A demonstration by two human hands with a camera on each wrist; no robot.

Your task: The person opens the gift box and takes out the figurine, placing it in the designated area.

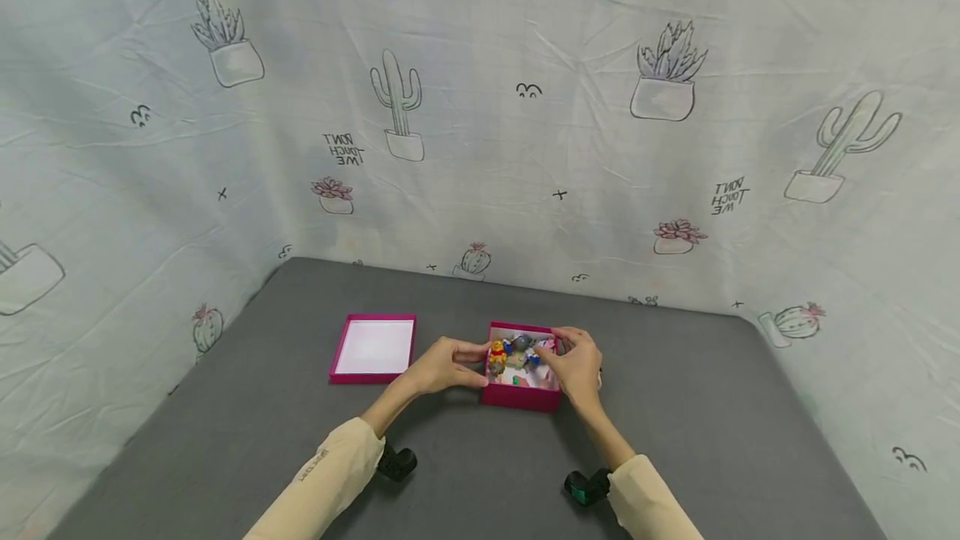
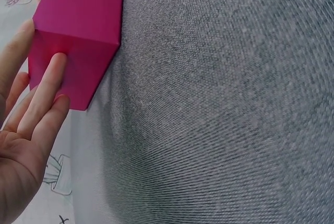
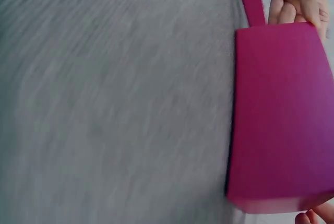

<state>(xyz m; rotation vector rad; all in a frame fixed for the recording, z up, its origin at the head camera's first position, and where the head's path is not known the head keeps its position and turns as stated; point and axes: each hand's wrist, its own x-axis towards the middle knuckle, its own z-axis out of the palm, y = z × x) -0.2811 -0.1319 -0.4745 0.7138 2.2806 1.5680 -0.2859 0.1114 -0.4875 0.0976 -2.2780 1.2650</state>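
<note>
A magenta box (image 1: 521, 396) with a white inside stands on the grey table, its top uncovered. Several small toy figures lie in it, among them a yellow-and-red bear figure (image 1: 497, 350), a grey one (image 1: 522, 342) and a blue-and-white one (image 1: 533, 358). My left hand (image 1: 441, 367) rests its extended fingers (image 2: 49, 80) against the box's left end, thumb near the front corner. Over the right rim is my right hand (image 1: 577, 363), its thumb reaching above the inside and its index finger at the back right corner. Its other fingers are mostly hidden.
To the left lies a shallow magenta lid (image 1: 333, 367), white inside up. Dark wrist devices (image 1: 587, 487) sit under both forearms. A cactus-print cloth (image 1: 480, 148) hangs around the table's back and sides.
</note>
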